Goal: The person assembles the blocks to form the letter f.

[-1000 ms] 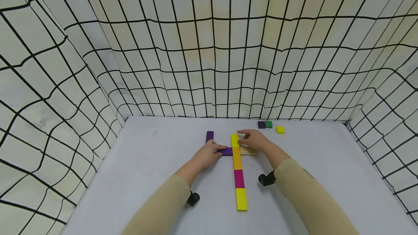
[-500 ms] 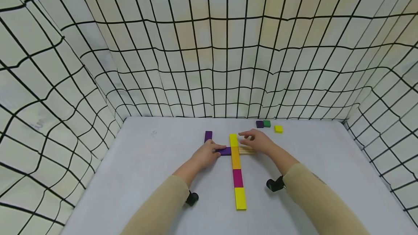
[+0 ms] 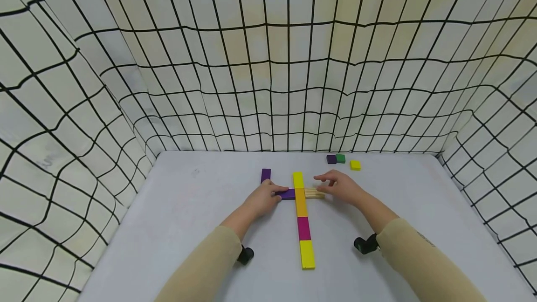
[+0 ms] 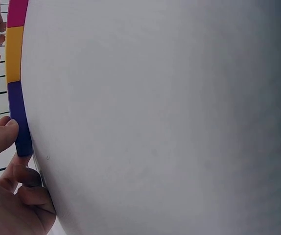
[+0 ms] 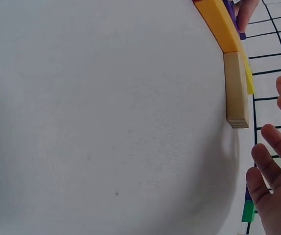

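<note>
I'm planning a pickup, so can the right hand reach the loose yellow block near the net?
Probably yes: the right hand appears to hold nothing, and no other block lies between it and the loose yellow block.

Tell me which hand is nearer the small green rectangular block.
Right. The right hand is on the near side of the green block, not touching it; the left hand is farther off to the left, pinching a purple rectangular block.

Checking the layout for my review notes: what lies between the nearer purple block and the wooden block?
In the head view, the orange block lies between the nearer purple block, which the left hand holds, and the wooden block.
</note>
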The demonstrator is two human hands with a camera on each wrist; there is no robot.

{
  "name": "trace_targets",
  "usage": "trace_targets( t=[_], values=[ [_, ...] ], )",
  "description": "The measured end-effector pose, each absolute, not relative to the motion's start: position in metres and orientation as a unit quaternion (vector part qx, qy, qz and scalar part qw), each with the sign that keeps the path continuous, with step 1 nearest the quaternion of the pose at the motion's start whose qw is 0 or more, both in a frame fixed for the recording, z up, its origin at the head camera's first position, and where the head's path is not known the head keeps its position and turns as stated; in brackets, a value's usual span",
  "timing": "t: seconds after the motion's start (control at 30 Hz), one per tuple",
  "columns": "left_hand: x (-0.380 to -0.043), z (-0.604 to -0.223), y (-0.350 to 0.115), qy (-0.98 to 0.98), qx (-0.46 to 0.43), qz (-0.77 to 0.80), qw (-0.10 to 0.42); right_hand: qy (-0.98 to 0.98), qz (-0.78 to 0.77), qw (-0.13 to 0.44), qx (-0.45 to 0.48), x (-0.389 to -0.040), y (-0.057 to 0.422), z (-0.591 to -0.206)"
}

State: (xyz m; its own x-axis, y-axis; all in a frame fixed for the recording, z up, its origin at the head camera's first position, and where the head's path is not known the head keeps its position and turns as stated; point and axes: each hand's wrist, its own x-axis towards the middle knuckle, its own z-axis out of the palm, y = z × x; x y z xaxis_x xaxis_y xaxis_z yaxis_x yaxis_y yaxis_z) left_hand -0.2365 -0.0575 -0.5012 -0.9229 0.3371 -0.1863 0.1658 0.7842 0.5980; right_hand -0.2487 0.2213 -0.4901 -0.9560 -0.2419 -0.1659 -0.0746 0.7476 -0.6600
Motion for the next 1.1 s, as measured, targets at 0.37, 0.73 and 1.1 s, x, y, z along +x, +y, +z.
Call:
trace_targets(
  t=[0.37,0.73,1.1],
  values=[
    [-0.237,-0.500,-0.056,0.934,0.133,0.297,0.150,0.924,-0.346,0.140,-0.089,-0.248,0.220,-0.502],
    [-0.236,-0.496,-0.056,0.934,0.128,0.295,0.152,0.931,-0.314,0.136,-0.123,-0.249,0.215,-0.506],
    [-0.236,-0.497,-0.056,0.934,0.125,0.298,0.150,0.930,-0.320,0.141,-0.112,-0.249,0.213,-0.507]
  ],
)
